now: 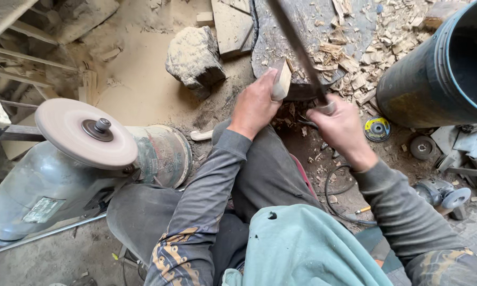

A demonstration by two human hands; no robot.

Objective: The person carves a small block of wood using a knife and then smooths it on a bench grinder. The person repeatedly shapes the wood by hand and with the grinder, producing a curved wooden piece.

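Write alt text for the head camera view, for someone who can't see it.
Seen from above, a seated person's left hand steadies a small wooden block on a chopping stump while the right hand grips a long dark blade. A disc sander stands left, wood chips scattered right.

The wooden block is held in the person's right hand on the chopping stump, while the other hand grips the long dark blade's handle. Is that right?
Not quite. In the head view the left hand holds the wooden block against the stump; the right hand grips the handle of the long dark blade. The rest stands.
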